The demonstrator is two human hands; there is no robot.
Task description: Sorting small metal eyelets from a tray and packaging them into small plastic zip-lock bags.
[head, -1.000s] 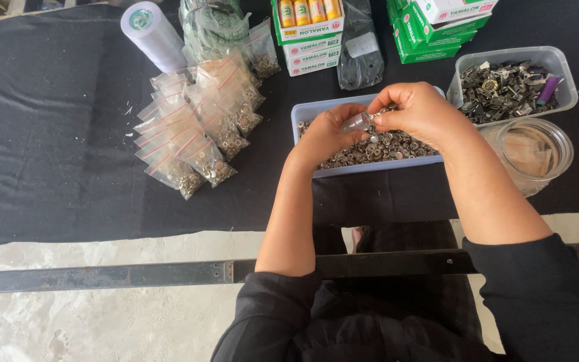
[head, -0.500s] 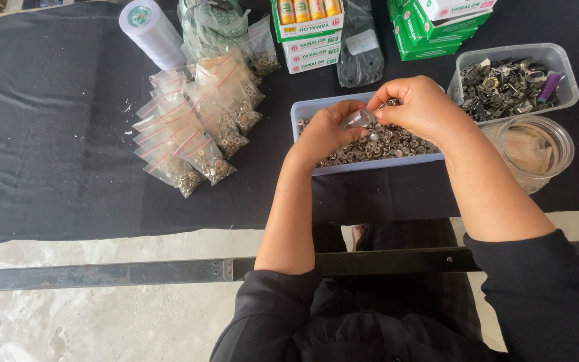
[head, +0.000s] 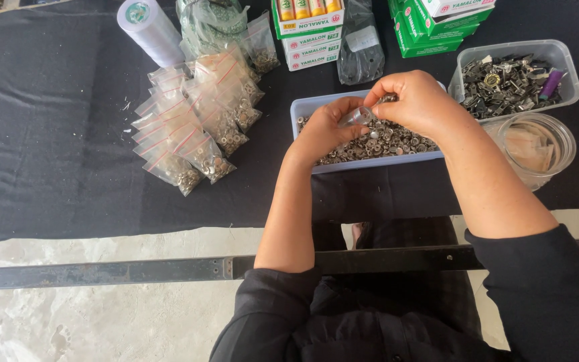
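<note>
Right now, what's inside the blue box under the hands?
The blue tray holds a heap of small silvery metal snaps. The left hand and right hand cover part of the heap.

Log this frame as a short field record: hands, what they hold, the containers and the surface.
left hand: holds a small clear bag
right hand: pinches the same bag's top
below hands: blue tray of small metal pieces
left of tray: pile of filled bags
right: clear tub of metal parts, round clear container
surface: black cloth
</note>
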